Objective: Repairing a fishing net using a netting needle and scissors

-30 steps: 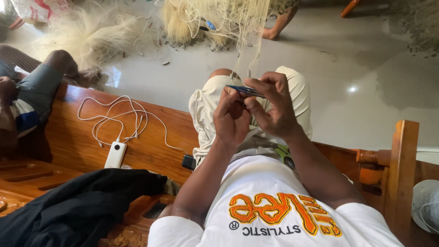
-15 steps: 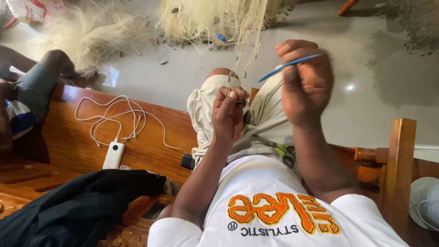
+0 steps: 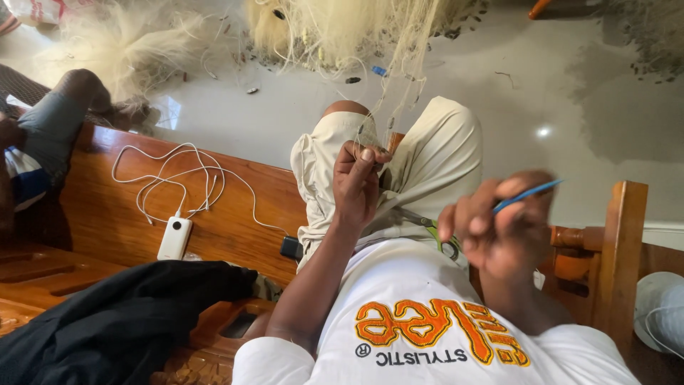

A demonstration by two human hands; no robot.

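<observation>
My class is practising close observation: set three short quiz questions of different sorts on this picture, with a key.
1. True or false: the left hand pinches the net.
2. The right hand holds: A) scissors B) a blue needle C) a cup.
3. What white thing lies on the bench with a coiled cable?

Key: 1 true; 2 B; 3 a power bank.

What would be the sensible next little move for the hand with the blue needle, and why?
Probably carry the right hand forward to the left hand. The left hand pinches the pale fishing net above the knees, while the thin blue needle sits drawn back near the chest, apart from the mesh. The needle can work only where the net is pinched.
</observation>
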